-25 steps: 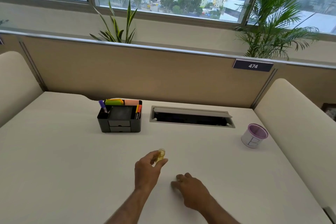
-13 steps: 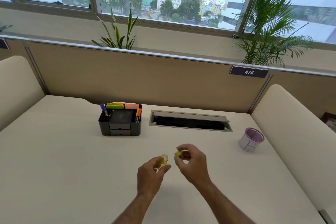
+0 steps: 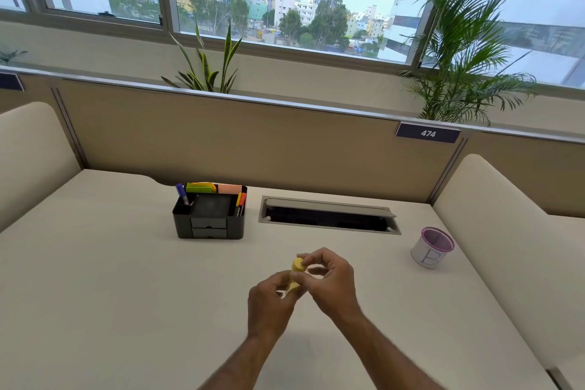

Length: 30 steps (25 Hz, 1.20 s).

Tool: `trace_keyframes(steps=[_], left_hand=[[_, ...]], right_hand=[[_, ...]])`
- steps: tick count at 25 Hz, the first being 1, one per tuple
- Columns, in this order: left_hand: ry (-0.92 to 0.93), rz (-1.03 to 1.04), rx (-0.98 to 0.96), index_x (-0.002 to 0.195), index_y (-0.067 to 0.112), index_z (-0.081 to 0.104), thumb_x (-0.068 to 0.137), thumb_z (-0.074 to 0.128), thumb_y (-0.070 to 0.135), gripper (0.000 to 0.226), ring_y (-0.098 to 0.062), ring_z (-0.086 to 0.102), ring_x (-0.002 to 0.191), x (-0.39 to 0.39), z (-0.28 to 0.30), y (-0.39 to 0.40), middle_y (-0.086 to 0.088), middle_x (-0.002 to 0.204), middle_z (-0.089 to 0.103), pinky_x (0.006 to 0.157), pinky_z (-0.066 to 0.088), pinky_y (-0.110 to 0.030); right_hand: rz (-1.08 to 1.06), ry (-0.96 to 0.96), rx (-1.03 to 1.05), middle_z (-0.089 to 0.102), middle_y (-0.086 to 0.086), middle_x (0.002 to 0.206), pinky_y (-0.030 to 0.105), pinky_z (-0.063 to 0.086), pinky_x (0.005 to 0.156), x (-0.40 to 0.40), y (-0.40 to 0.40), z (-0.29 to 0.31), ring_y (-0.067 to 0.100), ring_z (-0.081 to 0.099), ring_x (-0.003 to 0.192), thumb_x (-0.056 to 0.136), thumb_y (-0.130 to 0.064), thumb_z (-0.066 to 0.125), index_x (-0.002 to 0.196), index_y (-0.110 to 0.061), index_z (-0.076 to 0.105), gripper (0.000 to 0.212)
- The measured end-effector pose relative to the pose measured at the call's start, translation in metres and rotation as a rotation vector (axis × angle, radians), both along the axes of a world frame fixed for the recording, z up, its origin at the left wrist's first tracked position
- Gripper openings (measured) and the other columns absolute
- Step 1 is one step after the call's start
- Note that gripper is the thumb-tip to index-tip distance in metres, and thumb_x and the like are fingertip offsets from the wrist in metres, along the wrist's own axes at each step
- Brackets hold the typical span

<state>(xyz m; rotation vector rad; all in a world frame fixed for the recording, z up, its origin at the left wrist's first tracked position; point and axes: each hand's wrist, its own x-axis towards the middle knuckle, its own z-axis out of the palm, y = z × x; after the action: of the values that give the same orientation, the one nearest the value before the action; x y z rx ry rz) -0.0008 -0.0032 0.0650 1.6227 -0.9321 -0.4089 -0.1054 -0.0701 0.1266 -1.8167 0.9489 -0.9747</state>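
My left hand (image 3: 270, 304) grips a small yellow marker-like tube (image 3: 292, 286) above the middle of the white desk (image 3: 95, 294). My right hand (image 3: 332, 283) pinches the tube's yellow cap (image 3: 298, 264) at the upper end. Cap and tube are together, and the two hands touch around them. Most of the tube's body is hidden by my left fingers.
A black desk organiser (image 3: 209, 214) with pens and sticky notes stands behind the hands. To its right is a grey cable hatch (image 3: 327, 215). A white cup with a purple rim (image 3: 432, 247) stands at the right. Padded dividers flank the desk.
My right hand rose from the desk holding the yellow cap and came to the tube in my left hand. The cap now sits on the tube's end.
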Motion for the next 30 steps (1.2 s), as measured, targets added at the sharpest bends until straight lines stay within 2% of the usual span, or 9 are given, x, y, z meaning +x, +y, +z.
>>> trace_keyframes(steps=[5, 8, 11, 14, 17, 19, 22, 30], left_hand=[[-0.022, 0.002, -0.021, 0.098, 0.031, 0.077, 0.074, 0.083, 0.038, 0.026, -0.002, 0.069, 0.077, 0.004, -0.001, 0.005, 0.020, 0.085, 0.076, 0.063, 0.055, -0.016], [-0.043, -0.004, -0.015, 0.100, 0.028, 0.077, 0.075, 0.083, 0.037, 0.028, -0.004, 0.070, 0.078, 0.004, 0.000, 0.008, 0.018, 0.089, 0.077, 0.065, 0.057, -0.020], [-0.066, -0.028, -0.021, 0.101, 0.030, 0.077, 0.077, 0.080, 0.037, 0.025, -0.004, 0.070, 0.079, 0.000, 0.005, 0.009, 0.018, 0.088, 0.077, 0.065, 0.054, -0.016], [-0.085, -0.039, -0.021, 0.101, 0.032, 0.077, 0.079, 0.079, 0.035, 0.023, -0.002, 0.069, 0.080, -0.001, 0.008, 0.010, 0.021, 0.089, 0.076, 0.065, 0.051, -0.013], [-0.088, -0.036, -0.012, 0.100, 0.032, 0.076, 0.077, 0.080, 0.037, 0.023, 0.000, 0.068, 0.080, 0.000, 0.009, 0.013, 0.026, 0.087, 0.074, 0.064, 0.053, -0.015], [-0.080, -0.043, 0.004, 0.099, 0.034, 0.077, 0.076, 0.082, 0.036, 0.024, -0.001, 0.068, 0.080, 0.001, 0.007, 0.014, 0.026, 0.087, 0.074, 0.066, 0.054, -0.019], [-0.078, -0.072, 0.042, 0.101, 0.031, 0.077, 0.076, 0.083, 0.032, 0.026, -0.005, 0.069, 0.083, 0.002, 0.005, 0.013, 0.018, 0.093, 0.077, 0.069, 0.054, -0.022], [-0.107, -0.233, 0.113, 0.112, 0.027, 0.073, 0.086, 0.074, 0.017, 0.028, -0.012, 0.064, 0.091, 0.006, 0.006, 0.010, 0.004, 0.103, 0.076, 0.079, 0.052, -0.025]], right_hand=[[0.024, 0.052, -0.012, 0.077, -0.009, 0.089, 0.036, 0.063, 0.074, -0.006, 0.000, 0.003, 0.011, 0.073, 0.086, 0.068, -0.015, 0.088, 0.078, -0.019, 0.070, 0.021], [0.028, 0.077, -0.023, 0.077, -0.011, 0.089, 0.036, 0.063, 0.073, -0.009, 0.000, 0.005, 0.011, 0.073, 0.086, 0.067, -0.014, 0.089, 0.076, -0.022, 0.069, 0.023], [0.056, 0.094, -0.023, 0.077, -0.010, 0.089, 0.035, 0.063, 0.071, -0.009, 0.001, 0.003, 0.011, 0.073, 0.087, 0.066, -0.010, 0.088, 0.075, -0.028, 0.068, 0.029], [0.073, 0.148, -0.053, 0.075, -0.010, 0.091, 0.030, 0.063, 0.071, -0.010, 0.002, 0.002, 0.010, 0.071, 0.087, 0.067, -0.013, 0.087, 0.091, -0.028, 0.072, 0.032], [0.163, 0.349, -0.188, 0.075, -0.009, 0.106, 0.025, 0.061, 0.079, -0.015, -0.002, 0.007, 0.007, 0.068, 0.094, 0.075, -0.018, 0.082, 0.116, -0.027, 0.071, 0.044], [0.238, 0.537, -0.302, 0.074, -0.009, 0.114, 0.026, 0.059, 0.085, -0.018, -0.006, 0.013, 0.008, 0.065, 0.100, 0.082, -0.019, 0.076, 0.121, -0.028, 0.070, 0.040], [0.310, 0.722, -0.389, 0.073, -0.008, 0.118, 0.026, 0.054, 0.091, -0.019, -0.012, 0.025, 0.009, 0.064, 0.104, 0.088, -0.019, 0.071, 0.123, -0.027, 0.067, 0.036], [0.384, 0.840, -0.513, 0.075, -0.005, 0.113, 0.026, 0.053, 0.083, -0.015, -0.020, 0.036, 0.012, 0.066, 0.098, 0.090, -0.012, 0.070, 0.118, -0.027, 0.070, 0.032]])
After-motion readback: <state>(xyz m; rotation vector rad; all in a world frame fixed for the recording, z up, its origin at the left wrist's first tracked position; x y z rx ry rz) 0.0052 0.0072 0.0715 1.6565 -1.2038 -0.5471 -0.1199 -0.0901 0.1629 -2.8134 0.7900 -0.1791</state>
